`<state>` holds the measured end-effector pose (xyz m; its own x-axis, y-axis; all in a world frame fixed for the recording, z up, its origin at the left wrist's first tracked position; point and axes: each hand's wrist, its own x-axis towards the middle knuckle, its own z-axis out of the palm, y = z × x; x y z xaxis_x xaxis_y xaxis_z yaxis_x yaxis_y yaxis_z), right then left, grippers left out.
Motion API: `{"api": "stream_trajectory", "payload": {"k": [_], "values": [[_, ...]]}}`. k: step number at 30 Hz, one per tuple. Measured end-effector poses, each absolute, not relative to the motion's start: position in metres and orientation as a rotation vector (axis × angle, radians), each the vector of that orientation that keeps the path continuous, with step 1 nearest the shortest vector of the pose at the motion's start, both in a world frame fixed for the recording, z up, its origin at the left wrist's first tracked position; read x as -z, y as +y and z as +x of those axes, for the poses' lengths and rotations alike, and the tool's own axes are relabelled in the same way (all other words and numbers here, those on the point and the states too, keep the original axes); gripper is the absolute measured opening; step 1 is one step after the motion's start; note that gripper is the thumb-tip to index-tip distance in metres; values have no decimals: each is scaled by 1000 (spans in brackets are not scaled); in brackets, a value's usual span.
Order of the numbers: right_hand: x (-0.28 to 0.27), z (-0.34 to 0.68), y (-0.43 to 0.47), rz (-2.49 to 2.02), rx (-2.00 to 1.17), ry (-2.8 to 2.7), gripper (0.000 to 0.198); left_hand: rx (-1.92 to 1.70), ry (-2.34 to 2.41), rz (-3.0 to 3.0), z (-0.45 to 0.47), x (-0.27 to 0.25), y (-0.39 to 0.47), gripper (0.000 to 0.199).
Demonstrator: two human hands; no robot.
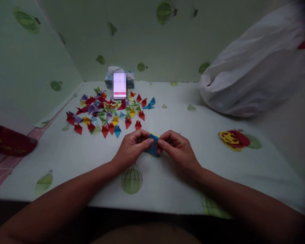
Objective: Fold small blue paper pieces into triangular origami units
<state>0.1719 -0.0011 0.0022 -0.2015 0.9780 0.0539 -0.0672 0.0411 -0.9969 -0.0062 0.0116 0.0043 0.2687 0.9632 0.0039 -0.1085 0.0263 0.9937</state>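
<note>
My left hand [137,144] and my right hand [176,149] meet above the table [167,189]. Between them is a small piece of blue folded paper [153,148], pinched by the thumb and fingers of each hand. A bit of yellow shows at its top edge; whether that belongs to the same piece I cannot tell. Just beyond my hands lies a spread of small folded paper figures [112,110] in red, yellow, blue, purple and green, many with pointed tips. A blue one [117,131] sits nearest to my left hand.
Behind the paper figures a phone with a lit, blurred screen [119,84] leans by a tissue box [130,79]. A large white plastic bag [244,74] fills the back right. Yellow and red cut-out pieces [234,139] lie at right, a red package [12,140] at left.
</note>
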Motion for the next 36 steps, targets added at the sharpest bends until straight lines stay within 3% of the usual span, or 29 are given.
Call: {"api": "stream_trajectory", "payload": {"k": [22,36], "values": [[-5,177,6,-987,-1457,-1419,20,-922,927,1347,-8,-13,14,7],[-2,176,6,-1000,-1484,-1454,15,-884,930,1249,-9,-14,13,16]]}}
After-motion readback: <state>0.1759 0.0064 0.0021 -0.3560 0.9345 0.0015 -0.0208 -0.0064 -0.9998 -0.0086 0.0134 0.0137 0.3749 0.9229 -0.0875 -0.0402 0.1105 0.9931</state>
